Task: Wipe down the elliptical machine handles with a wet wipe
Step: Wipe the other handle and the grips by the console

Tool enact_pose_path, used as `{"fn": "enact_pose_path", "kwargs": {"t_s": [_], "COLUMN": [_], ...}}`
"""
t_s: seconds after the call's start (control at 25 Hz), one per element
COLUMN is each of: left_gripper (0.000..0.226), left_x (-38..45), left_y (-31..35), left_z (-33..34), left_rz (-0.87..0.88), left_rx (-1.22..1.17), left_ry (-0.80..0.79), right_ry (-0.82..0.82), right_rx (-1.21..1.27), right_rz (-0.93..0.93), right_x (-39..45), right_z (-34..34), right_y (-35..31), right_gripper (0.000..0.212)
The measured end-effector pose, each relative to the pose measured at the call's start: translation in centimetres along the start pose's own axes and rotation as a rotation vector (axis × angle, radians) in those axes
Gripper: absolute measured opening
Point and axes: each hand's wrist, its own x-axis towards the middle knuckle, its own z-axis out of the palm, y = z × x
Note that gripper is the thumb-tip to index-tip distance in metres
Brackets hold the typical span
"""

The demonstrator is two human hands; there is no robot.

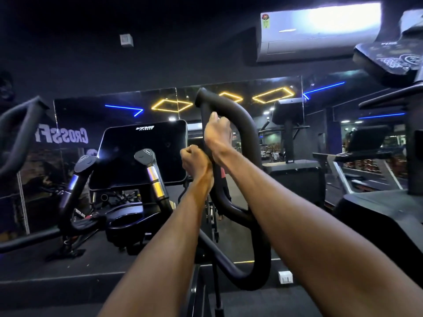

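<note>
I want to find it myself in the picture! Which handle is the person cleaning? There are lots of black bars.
Start at the big dark screen in the middle and look just to its right. There a thick black looped handle rises and curves over like a hook, and both hands grip it: the left hand lower, the right hand above. The short grips before the screen have shiny metal bands; this one is plain black.

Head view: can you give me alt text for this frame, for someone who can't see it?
Both hands grip the black looped elliptical handle, the right hand above the left hand. No wet wipe can be made out. Left of the handle stands the dark console screen, with a mirrored gym wall behind.
</note>
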Motion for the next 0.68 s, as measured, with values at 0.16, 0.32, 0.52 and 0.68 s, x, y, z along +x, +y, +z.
{"fn": "enact_pose_path", "kwargs": {"t_s": [0.16, 0.32, 0.52, 0.68], "left_gripper": [0.017, 0.017, 0.018, 0.03], "left_x": [0.3, 0.8, 1.0, 0.9], "left_y": [0.1, -0.2, -0.2, -0.1], "left_z": [0.0, 0.1, 0.4, -0.1], "left_rz": [-0.023, -0.05, -0.083, -0.196], "left_rx": [-0.011, -0.023, -0.091, -0.346], "left_ry": [0.016, -0.016, 0.035, 0.133], "right_ry": [-0.019, -0.129, -0.116, -0.281], "right_rx": [-0.059, -0.139, -0.164, -0.013], "right_rz": [0.122, 0.122, 0.055, 0.149], "right_x": [1.2, 2.0, 1.7, 0.7], "right_z": [2.3, 1.7, 1.6, -0.6], "right_y": [-1.1, -0.8, 0.1, 1.2], "right_gripper": [0.071, 0.073, 0.093, 0.085]}}
